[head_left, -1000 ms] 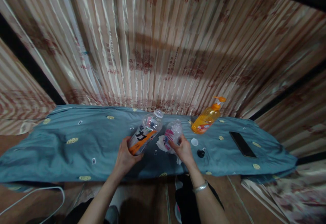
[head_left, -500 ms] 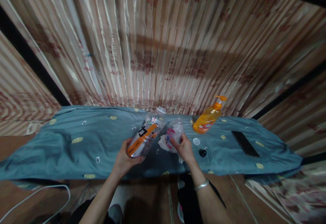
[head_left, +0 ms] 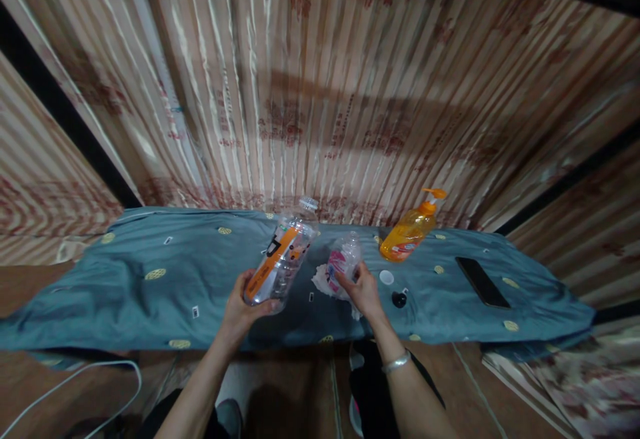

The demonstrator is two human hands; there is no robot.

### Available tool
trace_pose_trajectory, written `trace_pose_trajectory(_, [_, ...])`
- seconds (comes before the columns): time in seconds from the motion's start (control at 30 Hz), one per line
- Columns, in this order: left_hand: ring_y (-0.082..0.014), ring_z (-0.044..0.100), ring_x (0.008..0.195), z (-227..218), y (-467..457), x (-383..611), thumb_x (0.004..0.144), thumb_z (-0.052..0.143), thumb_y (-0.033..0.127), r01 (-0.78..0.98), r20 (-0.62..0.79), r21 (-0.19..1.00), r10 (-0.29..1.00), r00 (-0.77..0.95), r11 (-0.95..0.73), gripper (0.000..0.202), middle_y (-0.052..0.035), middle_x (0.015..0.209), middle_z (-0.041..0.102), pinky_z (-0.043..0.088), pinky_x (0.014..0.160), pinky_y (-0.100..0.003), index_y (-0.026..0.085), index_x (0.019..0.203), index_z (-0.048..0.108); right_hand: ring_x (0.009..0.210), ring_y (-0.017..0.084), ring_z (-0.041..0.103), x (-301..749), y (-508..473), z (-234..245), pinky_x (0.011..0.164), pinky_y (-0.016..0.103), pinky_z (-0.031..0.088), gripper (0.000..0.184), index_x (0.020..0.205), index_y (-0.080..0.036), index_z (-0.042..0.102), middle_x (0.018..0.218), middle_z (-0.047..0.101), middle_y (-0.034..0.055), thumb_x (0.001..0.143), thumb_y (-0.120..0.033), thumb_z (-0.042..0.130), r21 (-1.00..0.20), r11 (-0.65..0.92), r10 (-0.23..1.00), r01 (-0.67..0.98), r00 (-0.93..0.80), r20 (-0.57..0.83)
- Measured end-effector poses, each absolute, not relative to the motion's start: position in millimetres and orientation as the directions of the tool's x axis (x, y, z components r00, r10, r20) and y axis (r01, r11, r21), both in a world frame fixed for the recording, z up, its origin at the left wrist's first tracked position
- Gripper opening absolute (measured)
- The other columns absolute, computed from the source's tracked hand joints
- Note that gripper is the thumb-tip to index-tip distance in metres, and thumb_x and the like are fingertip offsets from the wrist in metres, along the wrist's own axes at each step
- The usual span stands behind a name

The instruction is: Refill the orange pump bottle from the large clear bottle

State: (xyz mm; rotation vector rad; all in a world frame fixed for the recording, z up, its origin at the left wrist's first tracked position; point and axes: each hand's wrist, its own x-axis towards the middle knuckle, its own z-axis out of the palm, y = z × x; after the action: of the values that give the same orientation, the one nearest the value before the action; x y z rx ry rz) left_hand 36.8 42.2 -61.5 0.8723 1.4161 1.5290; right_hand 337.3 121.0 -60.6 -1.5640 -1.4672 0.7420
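My left hand is wrapped round the lower end of a large clear plastic bottle with an orange and black label. The bottle leans, its neck pointing up and away from me to the right. My right hand grips a smaller clear plastic bottle with a pink and white label, tilted beside the large one and apart from it. Crumpled white tissue shows beneath the small bottle. To the right of that hand are a round white cap and a small black object.
An orange pump bottle leans at the back right on the teal cloth. A black phone lies farther right. Behind hangs a striped curtain, with dark posts at both sides. A white cable curls at lower left.
The large bottle in my left hand has turned about its length and shifted slightly left, away from the small bottle. My right hand and the small bottle have hardly moved.
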Motion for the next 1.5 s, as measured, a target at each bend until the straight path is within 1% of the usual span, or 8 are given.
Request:
trace_pose_trajectory(0.27, [-0.0367, 0.083, 0.116, -64, 35, 39, 0.040, 0.112, 0.045, -0.341, -0.148, 0.940, 0.938, -0.314, 0.034, 0.094, -0.0106, 0.123, 0.088, 0.066, 0.105, -0.047, 0.022, 0.124, 0.077, 0.074, 0.026, 0.074, 335, 120, -62, 0.069, 0.033, 0.054, 0.035, 0.094, -0.029, 0.066, 0.078, 0.080, -0.0007, 0.078, -0.050, 0.089, -0.876, 0.065, 0.977, 0.477, 0.148, 0.154])
trace_pose_trajectory(0.43, [-0.0398, 0.084, 0.116, -64, 35, 39, 0.051, 0.107, 0.049, -0.430, -0.171, 0.902, 0.944, -0.282, 0.035, 0.077, -0.0108, 0.115, 0.090, 0.066, 0.109, -0.054, 0.022, 0.118, 0.080, 0.072, 0.025, 0.073, 335, 118, -60, 0.066, 0.031, 0.053, 0.032, 0.094, -0.029, 0.066, 0.077, 0.079, -0.0004, 0.078, -0.047, 0.088, -0.875, 0.070, 0.978, 0.478, 0.140, 0.155])
trace_pose_trajectory(0.57, [-0.0459, 0.083, 0.123, -54, 33, 40, 0.057, 0.101, 0.056, -0.473, -0.195, 0.879, 0.948, -0.250, 0.056, 0.074, -0.0148, 0.113, 0.091, 0.068, 0.107, -0.059, 0.021, 0.119, 0.085, 0.075, 0.026, 0.074, 334, 118, -59, 0.068, 0.032, 0.053, 0.031, 0.094, -0.029, 0.066, 0.079, 0.079, 0.0001, 0.077, -0.044, 0.088, -0.873, 0.075, 0.978, 0.482, 0.137, 0.160])
trace_pose_trajectory(0.83, [-0.0421, 0.083, 0.126, -41, 28, 34, 0.071, 0.091, 0.057, -0.568, -0.275, 0.820, 0.923, -0.269, 0.079, 0.054, -0.0097, 0.131, 0.089, 0.071, 0.101, -0.060, 0.028, 0.116, 0.087, 0.071, 0.025, 0.072, 331, 117, -59, 0.067, 0.032, 0.049, 0.033, 0.094, -0.030, 0.066, 0.076, 0.075, -0.0015, 0.077, -0.045, 0.089, -0.853, 0.074, 0.975, 0.517, 0.142, 0.170])
trace_pose_trajectory(1.0, [-0.0373, 0.084, 0.113, -29, 24, 35, 0.072, 0.087, 0.054, -0.585, -0.321, 0.808, 0.887, -0.332, 0.073, 0.057, -0.0082, 0.127, 0.088, 0.074, 0.081, -0.050, 0.028, 0.123, 0.083, 0.073, 0.027, 0.073, 330, 116, -57, 0.067, 0.033, 0.052, 0.033, 0.096, -0.028, 0.068, 0.077, 0.078, 0.0013, 0.081, -0.052, 0.086, -0.862, 0.072, 0.971, 0.502, 0.162, 0.176])
trace_pose_trajectory(1.17, [-0.0299, 0.084, 0.096, -22, 21, 36, 0.069, 0.087, 0.049, -0.582, -0.330, 0.811, 0.864, -0.379, 0.055, 0.056, -0.0060, 0.116, 0.087, 0.070, 0.064, -0.037, 0.026, 0.119, 0.081, 0.078, 0.028, 0.078, 328, 116, -56, 0.070, 0.034, 0.056, 0.034, 0.103, -0.026, 0.071, 0.085, 0.083, 0.0042, 0.081, -0.048, 0.085, -0.848, 0.103, 0.971, 0.520, 0.133, 0.199])
trace_pose_trajectory(1.33, [-0.0282, 0.083, 0.087, -16, 19, 36, 0.065, 0.090, 0.045, -0.581, -0.335, 0.812, 0.858, -0.388, 0.054, 0.056, -0.0052, 0.110, 0.089, 0.070, 0.057, -0.036, 0.024, 0.116, 0.081, 0.075, 0.027, 0.078, 325, 118, -60, 0.070, 0.033, 0.056, 0.032, 0.101, -0.026, 0.069, 0.081, 0.080, 0.0027, 0.082, -0.045, 0.086, -0.800, 0.099, 0.967, 0.592, 0.133, 0.218])
trace_pose_trajectory(1.5, [-0.0240, 0.080, 0.071, -7, 19, 41, 0.064, 0.087, 0.044, -0.568, -0.341, 0.822, 0.836, -0.429, 0.043, 0.049, -0.0030, 0.095, 0.088, 0.065, 0.050, -0.032, 0.024, 0.108, 0.079, 0.075, 0.029, 0.079, 324, 119, -68, 0.070, 0.034, 0.058, 0.036, 0.111, -0.023, 0.071, 0.085, 0.083, 0.0053, 0.085, -0.046, 0.081, -0.771, 0.153, 0.958, 0.619, 0.099, 0.270])
